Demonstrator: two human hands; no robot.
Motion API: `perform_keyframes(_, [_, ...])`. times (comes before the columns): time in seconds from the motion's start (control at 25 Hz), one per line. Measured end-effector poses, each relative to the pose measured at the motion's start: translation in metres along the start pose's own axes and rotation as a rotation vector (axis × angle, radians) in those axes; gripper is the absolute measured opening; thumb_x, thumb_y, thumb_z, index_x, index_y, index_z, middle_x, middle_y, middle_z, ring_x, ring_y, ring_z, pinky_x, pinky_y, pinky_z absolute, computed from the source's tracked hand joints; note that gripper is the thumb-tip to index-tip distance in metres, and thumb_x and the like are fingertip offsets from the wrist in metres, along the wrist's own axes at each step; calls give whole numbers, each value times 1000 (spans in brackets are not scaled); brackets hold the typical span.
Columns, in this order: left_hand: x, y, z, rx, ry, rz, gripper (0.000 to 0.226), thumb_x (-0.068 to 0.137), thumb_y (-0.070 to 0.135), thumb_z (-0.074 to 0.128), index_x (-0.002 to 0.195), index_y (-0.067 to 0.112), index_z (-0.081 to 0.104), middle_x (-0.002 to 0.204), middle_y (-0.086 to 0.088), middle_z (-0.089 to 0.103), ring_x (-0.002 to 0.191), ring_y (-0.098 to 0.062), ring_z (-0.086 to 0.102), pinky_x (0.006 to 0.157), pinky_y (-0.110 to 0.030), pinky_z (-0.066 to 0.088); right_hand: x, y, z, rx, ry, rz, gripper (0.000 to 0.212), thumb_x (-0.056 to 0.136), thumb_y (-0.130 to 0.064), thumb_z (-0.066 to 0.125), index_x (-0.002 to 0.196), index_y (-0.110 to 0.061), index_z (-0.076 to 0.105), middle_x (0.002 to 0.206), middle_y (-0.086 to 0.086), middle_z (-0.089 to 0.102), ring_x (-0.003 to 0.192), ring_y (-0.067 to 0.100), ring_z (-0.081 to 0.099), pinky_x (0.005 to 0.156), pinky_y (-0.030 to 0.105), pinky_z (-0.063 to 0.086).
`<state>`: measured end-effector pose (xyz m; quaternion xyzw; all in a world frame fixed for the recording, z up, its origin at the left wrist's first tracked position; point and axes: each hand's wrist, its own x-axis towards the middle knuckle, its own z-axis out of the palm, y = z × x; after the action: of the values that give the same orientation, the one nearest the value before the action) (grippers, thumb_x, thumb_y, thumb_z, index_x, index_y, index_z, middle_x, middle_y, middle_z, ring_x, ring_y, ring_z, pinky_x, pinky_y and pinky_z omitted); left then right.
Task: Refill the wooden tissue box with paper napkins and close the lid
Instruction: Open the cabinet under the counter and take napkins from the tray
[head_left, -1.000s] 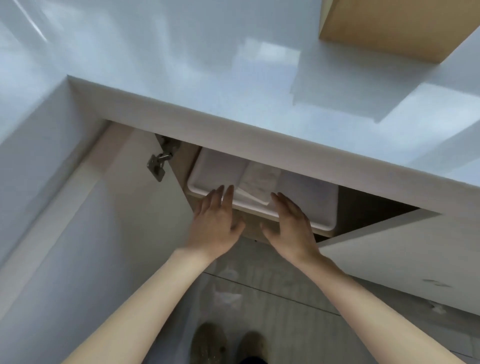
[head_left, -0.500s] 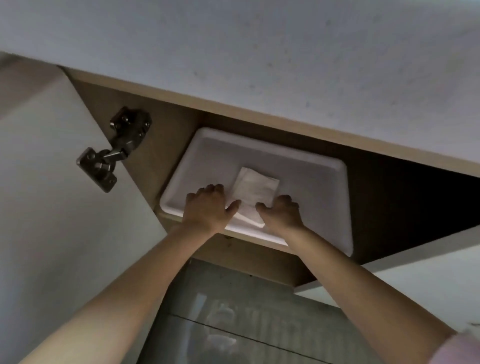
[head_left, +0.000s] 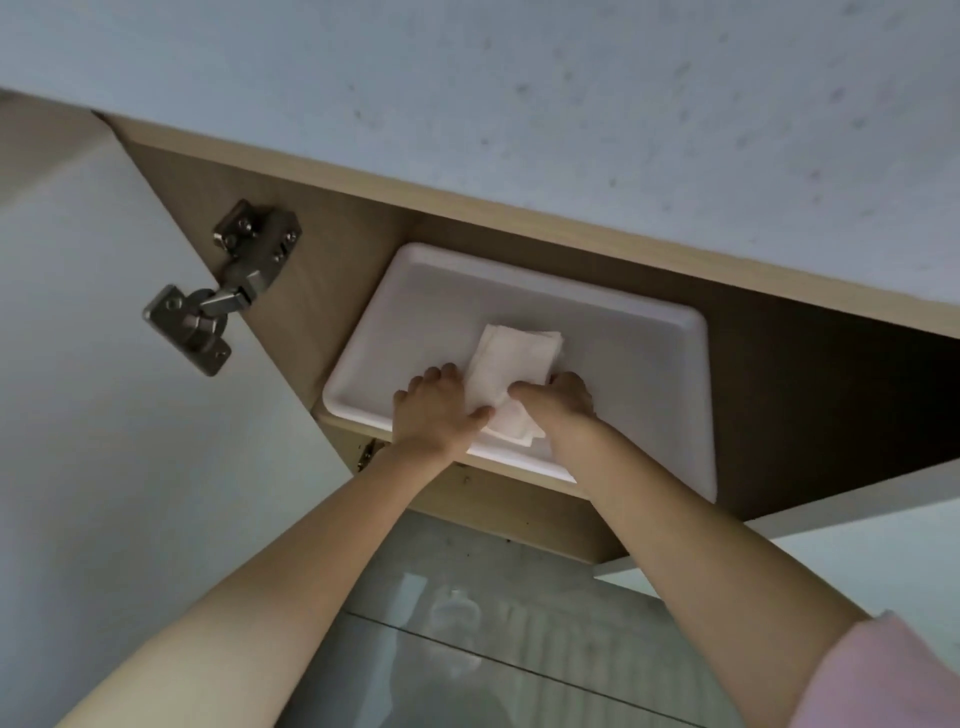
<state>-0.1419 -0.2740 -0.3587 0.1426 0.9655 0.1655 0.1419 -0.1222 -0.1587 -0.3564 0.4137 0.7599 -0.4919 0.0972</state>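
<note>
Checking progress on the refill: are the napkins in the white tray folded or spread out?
Folded. The napkins form a compact layered stack in the white tray, with the left hand and right hand gripping its near end.

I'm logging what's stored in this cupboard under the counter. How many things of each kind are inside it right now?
White tray: 1
Stack of paper napkins: 1, lying in the tray; the sheets cannot be counted. The left hand and right hand grip its near end.
Total: 2

Two hands (head_left: 439, 410) (head_left: 558, 402), one napkin stack (head_left: 511, 374), one tray (head_left: 623, 364), one hinge (head_left: 223, 291).
</note>
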Motion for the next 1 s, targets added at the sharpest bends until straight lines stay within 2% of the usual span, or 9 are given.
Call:
perform_keyframes(0.16, [-22,2,-20,-214,-30,-51,46,84,39,55,112,3,47,113,-16,57,103,-30,53,86,-38,43,-33,-5,-8,251,-17,-1,39,84,-17,57,119,-3,47,120,17,57,106,32,55,79,34,45])
perform_keyframes(0.24, [-44,4,-35,-397,-58,-112,45,83,36,59,112,3,48,114,-15,58,101,-29,54,79,-31,43,-58,-7,-17,296,-51,15,39,85,-18,57,120,-4,48,119,13,58,103,28,55,75,30,45])
perform_keyframes(0.32, [-74,8,-52,-541,-52,-180,44,82,33,62,111,5,48,114,-14,56,99,-25,54,75,-26,39,-90,-9,-27,368,-68,39,37,84,-17,58,118,-3,51,118,14,60,104,28,56,82,34,49])
perform_keyframes(0.4, [-103,14,-70,-744,-21,-300,46,80,31,64,116,8,46,120,-11,53,108,-23,51,85,-28,41,-127,-10,-34,493,-94,92,34,85,-13,58,117,-2,54,118,17,61,107,32,57,98,45,47])
perform_keyframes(0.44, [-119,16,-79,-890,-29,-388,49,79,31,64,119,10,46,123,-9,51,113,-23,49,92,-34,43,-147,-12,-38,580,-123,129,34,85,-10,58,117,-1,55,119,18,62,108,32,58,100,46,45])
perform_keyframes(0.52, [-152,20,-100,-1197,-143,-516,52,79,34,64,124,16,46,128,-6,53,116,-20,50,89,-38,48,-186,-15,-47,777,-181,212,35,87,-6,55,122,-2,52,120,18,62,106,30,59,97,40,47])
perform_keyframes(0.64, [-195,23,-126,-1493,-311,-616,48,80,34,63,122,13,52,122,-7,60,112,-18,56,88,-32,47,-235,-17,-56,964,-207,294,36,88,-2,53,124,-4,50,119,17,61,107,30,59,94,41,48])
perform_keyframes(0.84, [-243,29,-154,-1558,-387,-558,36,84,28,59,117,16,58,112,-3,69,102,-13,64,84,-25,49,-293,-21,-66,993,-200,333,36,88,-7,56,123,-8,49,112,13,62,101,26,61,80,32,51])
perform_keyframes(1.0, [-262,34,-178,-1569,-330,-532,37,87,23,54,123,16,52,116,-6,66,105,-20,63,92,-37,50,-319,-32,-80,925,-227,330,34,87,-11,59,120,-13,50,111,8,64,100,23,62,75,29,52])
